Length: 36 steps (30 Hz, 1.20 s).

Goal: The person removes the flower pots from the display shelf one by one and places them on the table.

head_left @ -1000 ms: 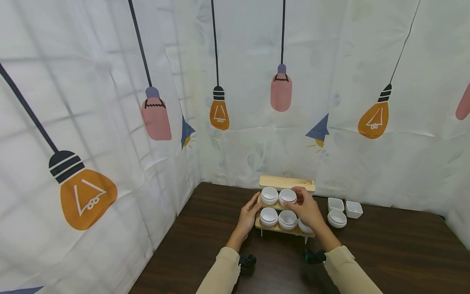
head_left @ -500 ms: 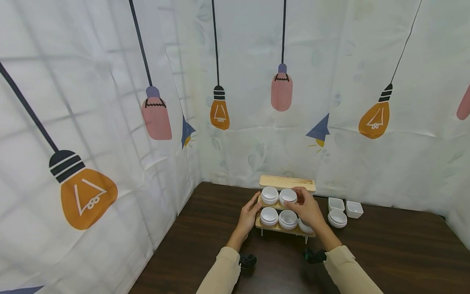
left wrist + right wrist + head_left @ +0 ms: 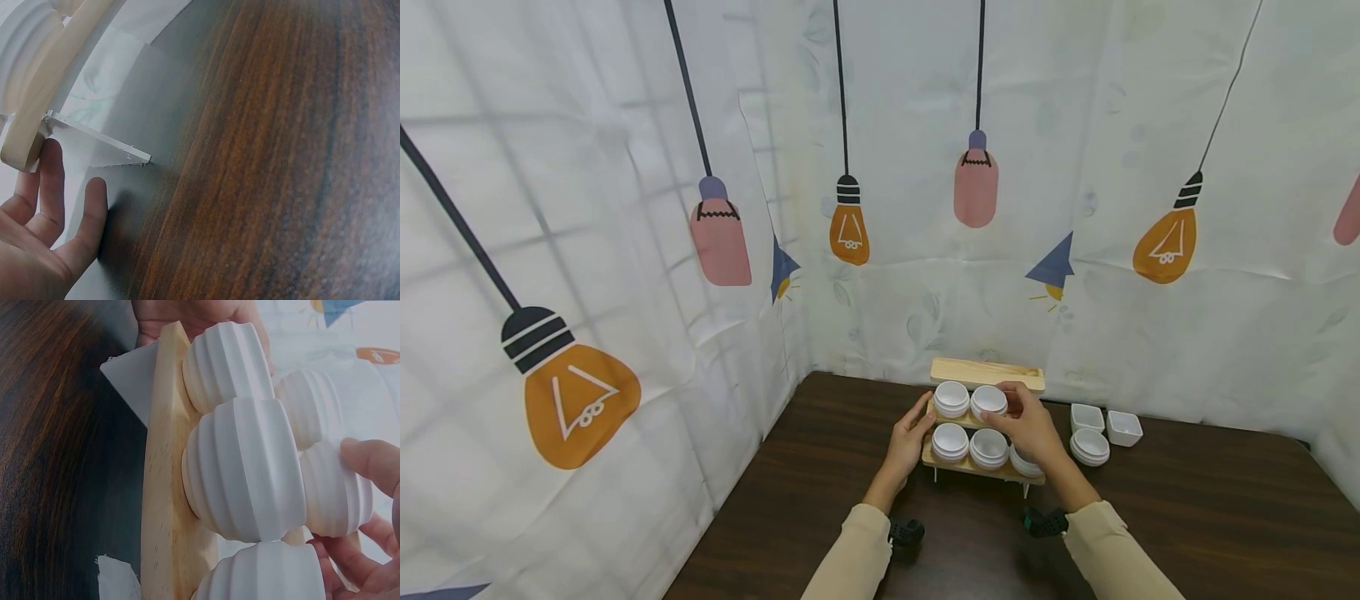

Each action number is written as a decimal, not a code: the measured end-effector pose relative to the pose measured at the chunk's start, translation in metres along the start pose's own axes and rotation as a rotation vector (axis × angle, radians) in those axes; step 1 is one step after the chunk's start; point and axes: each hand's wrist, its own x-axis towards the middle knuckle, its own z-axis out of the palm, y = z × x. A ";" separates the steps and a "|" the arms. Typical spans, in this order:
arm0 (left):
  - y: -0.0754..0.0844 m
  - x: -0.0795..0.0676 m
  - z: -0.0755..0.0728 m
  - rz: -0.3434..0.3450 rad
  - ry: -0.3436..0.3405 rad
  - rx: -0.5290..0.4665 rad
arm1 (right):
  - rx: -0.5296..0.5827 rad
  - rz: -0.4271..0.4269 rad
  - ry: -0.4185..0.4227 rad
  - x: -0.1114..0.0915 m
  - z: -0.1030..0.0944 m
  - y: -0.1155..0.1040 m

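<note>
A three-tier wooden display rack (image 3: 981,472) on white legs stands on the dark table. Its middle tier holds two white ribbed cups; more stand along the lower tier. My left hand (image 3: 904,450) grips the rack's left end. In the left wrist view, its fingers (image 3: 53,172) touch the wooden tier's end from below, and the little finger is apart from it. My right hand (image 3: 1030,429) pinches the right cup (image 3: 988,400) of the middle tier between thumb and fingers. That hand partly hides the lower tier's rightmost cup (image 3: 1024,461).
Right of the rack are two square white dishes (image 3: 1123,427) and a round white ribbed cup (image 3: 1088,447). The dark wooden table (image 3: 1210,508) extends to the right and front. Behind the rack hangs a white curtain (image 3: 910,308) printed with lamps.
</note>
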 end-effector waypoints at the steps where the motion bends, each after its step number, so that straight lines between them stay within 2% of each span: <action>1: 0.000 0.000 0.000 0.000 -0.003 0.000 | 0.001 0.001 0.000 0.000 0.000 0.000; 17: 0.004 0.000 0.000 0.001 -0.003 0.028 | 0.022 -0.025 0.011 -0.002 -0.002 0.000; 20: 0.004 0.000 0.000 0.001 -0.004 0.025 | 0.024 -0.031 0.013 -0.003 -0.002 0.000; 27: 0.002 0.000 0.000 -0.004 -0.021 -0.019 | 0.058 0.019 0.020 -0.005 -0.002 -0.001; 36: 0.003 0.001 0.000 -0.010 -0.012 -0.024 | 0.117 0.002 0.049 -0.010 -0.006 -0.001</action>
